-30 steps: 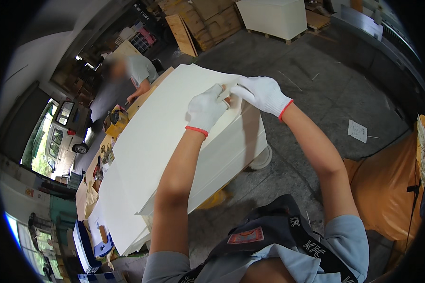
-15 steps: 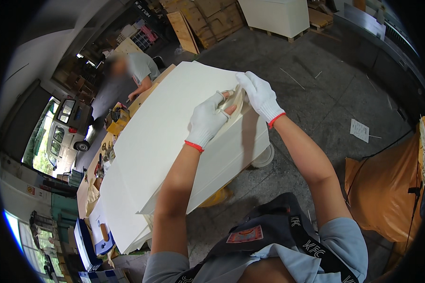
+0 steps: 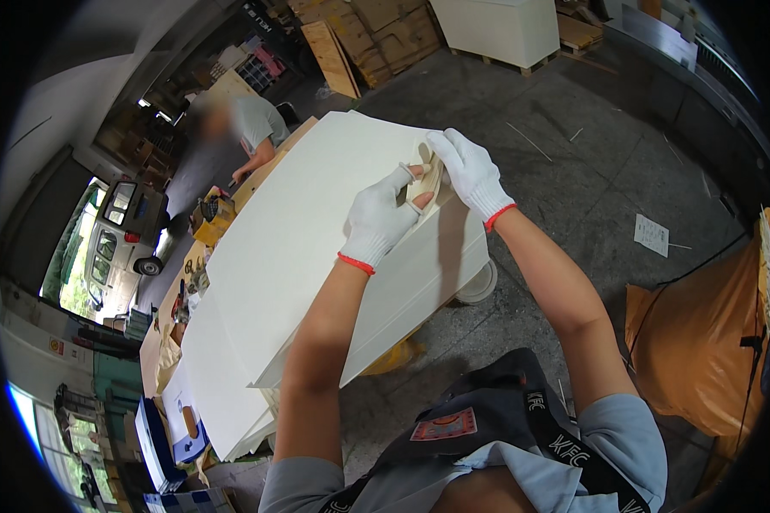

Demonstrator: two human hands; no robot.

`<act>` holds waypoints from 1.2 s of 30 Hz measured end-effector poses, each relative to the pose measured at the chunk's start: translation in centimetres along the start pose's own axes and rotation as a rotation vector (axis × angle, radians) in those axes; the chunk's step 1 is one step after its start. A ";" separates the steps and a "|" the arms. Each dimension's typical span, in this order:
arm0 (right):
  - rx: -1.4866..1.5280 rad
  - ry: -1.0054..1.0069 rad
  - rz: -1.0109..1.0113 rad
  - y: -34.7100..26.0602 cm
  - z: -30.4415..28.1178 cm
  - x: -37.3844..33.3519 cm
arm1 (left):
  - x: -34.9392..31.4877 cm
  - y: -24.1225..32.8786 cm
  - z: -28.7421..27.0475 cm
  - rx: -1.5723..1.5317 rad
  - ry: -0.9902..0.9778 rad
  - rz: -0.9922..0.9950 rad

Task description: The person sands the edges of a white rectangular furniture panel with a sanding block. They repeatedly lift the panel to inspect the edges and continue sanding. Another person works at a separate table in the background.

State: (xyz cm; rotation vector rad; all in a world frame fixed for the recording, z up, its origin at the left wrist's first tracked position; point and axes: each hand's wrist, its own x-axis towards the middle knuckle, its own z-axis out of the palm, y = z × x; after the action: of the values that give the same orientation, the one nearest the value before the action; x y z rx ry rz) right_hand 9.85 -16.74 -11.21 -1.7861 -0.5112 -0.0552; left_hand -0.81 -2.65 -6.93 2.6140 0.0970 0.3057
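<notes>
A large stack of white sheets (image 3: 274, 222), like paper or thin card, lies in front of me. Its far right corner is bent up into a curl, with several layered edges showing. My left hand (image 3: 381, 214), in a white glove with a red cuff, has its bare thumb and index fingertips at the curled edges, the sheets between them. On the outer side of that corner, my right hand (image 3: 470, 175), fully gloved in white, has its fingers together over the sheet edges. The palm side of the right hand is hidden.
Beyond the stack, a person (image 3: 252, 128) leans over a workbench with a yellow box (image 3: 214, 221). A round white lid or bucket (image 3: 477, 284) stands below the stack's right side. An orange covered bundle (image 3: 697, 329) is at right. A pale pallet load (image 3: 496, 34) stands at the back.
My left hand has shifted slightly to the right along the curled corner, and the sheet edges between its fingers have bent differently. My right hand stays in place.
</notes>
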 end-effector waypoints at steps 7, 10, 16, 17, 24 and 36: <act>-0.007 -0.001 0.004 0.4 0.1 0.2 | 0.3 -0.6 0.2 -0.052 -0.003 -0.013; -0.010 0.011 0.000 0.3 0.1 0.0 | 0.2 -0.1 -0.1 -0.025 -0.004 -0.044; -0.032 -0.011 0.017 -0.3 -0.1 -0.3 | 0.6 -1.7 0.9 -0.011 0.063 -0.012; -0.027 -0.016 0.024 -0.3 -0.1 -0.3 | 0.6 -1.7 0.8 -0.008 0.033 0.005; -0.033 0.023 -0.005 0.1 0.1 -0.2 | 0.3 -0.7 0.7 0.028 0.040 0.037; -0.006 -0.016 0.057 -0.3 -0.2 -0.5 | 0.3 -0.6 0.6 0.025 0.038 0.025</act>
State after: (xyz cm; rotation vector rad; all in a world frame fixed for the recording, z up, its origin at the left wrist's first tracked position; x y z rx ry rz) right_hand 9.37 -16.98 -11.04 -1.8074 -0.4717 -0.0032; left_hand -0.33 -2.41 -7.69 2.6363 0.0824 0.3656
